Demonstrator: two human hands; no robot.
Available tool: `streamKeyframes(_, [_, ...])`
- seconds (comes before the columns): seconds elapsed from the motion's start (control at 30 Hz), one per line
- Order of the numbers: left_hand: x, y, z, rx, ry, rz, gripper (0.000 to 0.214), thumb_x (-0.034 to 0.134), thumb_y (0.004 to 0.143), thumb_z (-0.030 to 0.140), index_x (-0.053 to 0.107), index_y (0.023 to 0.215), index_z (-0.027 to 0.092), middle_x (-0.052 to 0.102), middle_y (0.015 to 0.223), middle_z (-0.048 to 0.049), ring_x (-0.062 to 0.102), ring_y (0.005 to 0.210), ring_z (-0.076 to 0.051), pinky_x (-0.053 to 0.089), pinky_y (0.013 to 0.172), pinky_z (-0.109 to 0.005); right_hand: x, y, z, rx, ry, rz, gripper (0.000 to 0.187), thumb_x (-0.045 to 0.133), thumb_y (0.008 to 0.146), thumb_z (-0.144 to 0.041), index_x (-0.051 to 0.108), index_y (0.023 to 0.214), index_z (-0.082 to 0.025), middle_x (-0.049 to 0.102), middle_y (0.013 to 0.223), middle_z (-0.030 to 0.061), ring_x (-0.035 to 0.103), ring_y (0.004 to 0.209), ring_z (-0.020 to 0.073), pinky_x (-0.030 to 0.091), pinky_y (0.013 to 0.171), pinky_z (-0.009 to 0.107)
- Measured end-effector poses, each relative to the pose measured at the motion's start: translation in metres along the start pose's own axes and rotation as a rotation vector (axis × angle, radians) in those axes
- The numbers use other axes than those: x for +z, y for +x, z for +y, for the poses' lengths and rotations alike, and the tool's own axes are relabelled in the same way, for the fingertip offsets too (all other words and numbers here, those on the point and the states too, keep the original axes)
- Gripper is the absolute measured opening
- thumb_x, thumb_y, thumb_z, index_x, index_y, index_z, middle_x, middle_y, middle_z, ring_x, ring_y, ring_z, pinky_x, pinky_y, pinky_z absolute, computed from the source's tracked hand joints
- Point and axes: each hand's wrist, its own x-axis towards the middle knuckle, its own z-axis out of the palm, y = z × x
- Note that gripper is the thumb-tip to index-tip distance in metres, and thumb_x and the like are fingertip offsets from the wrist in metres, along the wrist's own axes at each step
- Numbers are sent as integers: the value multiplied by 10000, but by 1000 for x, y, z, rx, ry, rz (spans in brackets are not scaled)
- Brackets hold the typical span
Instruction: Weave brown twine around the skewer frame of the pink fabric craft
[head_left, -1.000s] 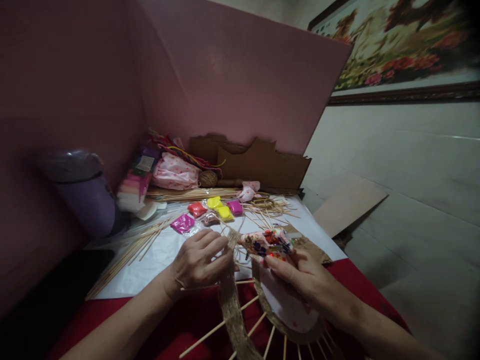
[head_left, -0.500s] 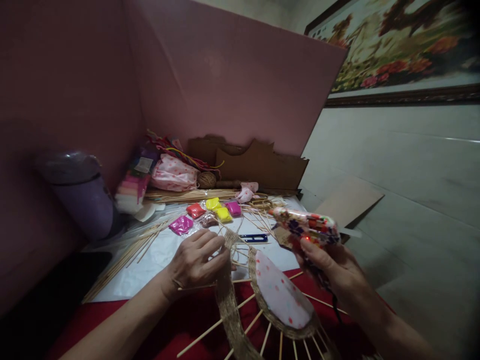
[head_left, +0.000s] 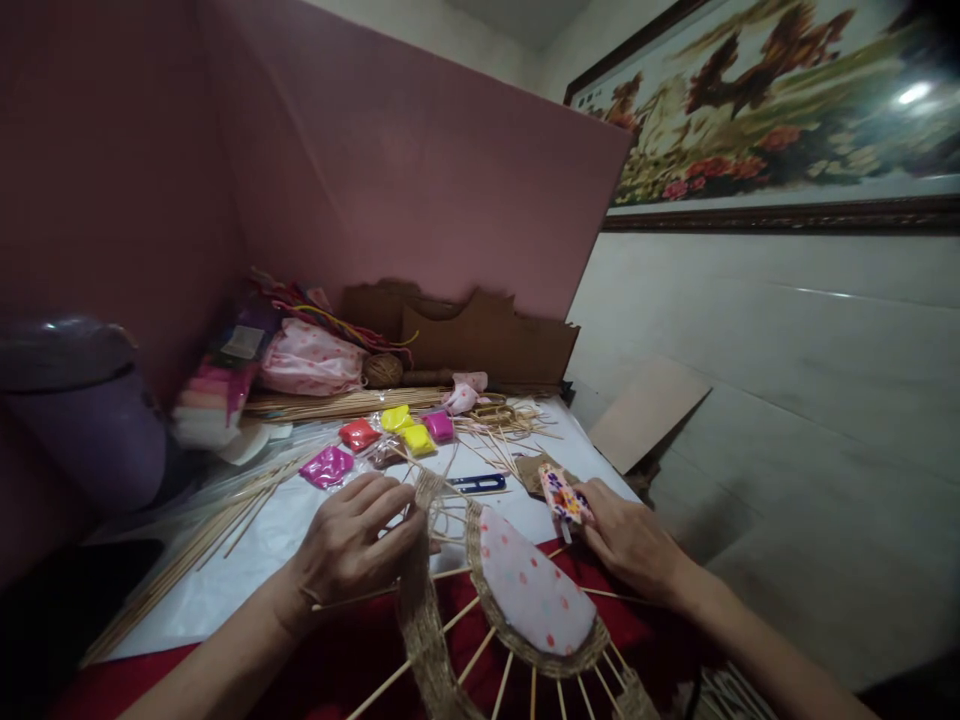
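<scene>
My left hand (head_left: 352,545) is closed on the top of a jute-wrapped band (head_left: 421,600) of a craft frame with wooden stick spokes (head_left: 480,650). Inside the frame lies a pink dotted fabric panel (head_left: 529,590) edged with jute. My right hand (head_left: 626,540) grips a flower-patterned glue gun (head_left: 562,493) and rests it low on the white sheet, right of the frame. A blue snipper (head_left: 478,484) lies just beyond the frame.
Small coloured clay packets (head_left: 390,432) and bamboo sticks (head_left: 225,515) lie on a white sheet (head_left: 247,560). Behind are a pink bag (head_left: 311,360), a twine ball (head_left: 383,370), cardboard pieces (head_left: 480,335) and pink panels (head_left: 420,160). A purple bin (head_left: 82,410) stands left.
My right hand carried the glue gun from over the frame out to the right, then lowered it onto the table. My left hand kept its hold on the jute band.
</scene>
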Motion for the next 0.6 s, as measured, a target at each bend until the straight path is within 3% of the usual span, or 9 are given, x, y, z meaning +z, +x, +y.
streamKeyframes(0.1, [0, 1, 0, 6, -5, 4, 207, 687, 704, 229, 598, 868, 137, 636, 799, -81, 589, 755, -191, 506, 653, -350, 1, 2, -1, -22, 10, 3, 307, 304, 870, -197, 497, 1101, -140, 575, 1037, 118, 550, 920, 213, 422, 796, 335])
streamKeyframes(0.4, [-2, 4, 1, 4, -6, 9, 226, 708, 689, 233, 594, 851, 124, 632, 776, -83, 579, 729, -193, 499, 631, -353, 15, 22, 17, 212, -11, 68, 348, 347, 868, -259, 459, 1160, -106, 565, 1127, 157, 559, 988, 253, 421, 779, 356])
streamKeyframes(0.6, [-1, 0, 1, 0, -7, -3, 216, 698, 688, 200, 595, 866, 134, 633, 794, -76, 575, 741, -190, 494, 641, -349, 9, 22, 24, 171, 59, 13, 376, 497, 802, -329, 502, 1132, -148, 516, 1215, 137, 511, 1085, 266, 400, 872, 370])
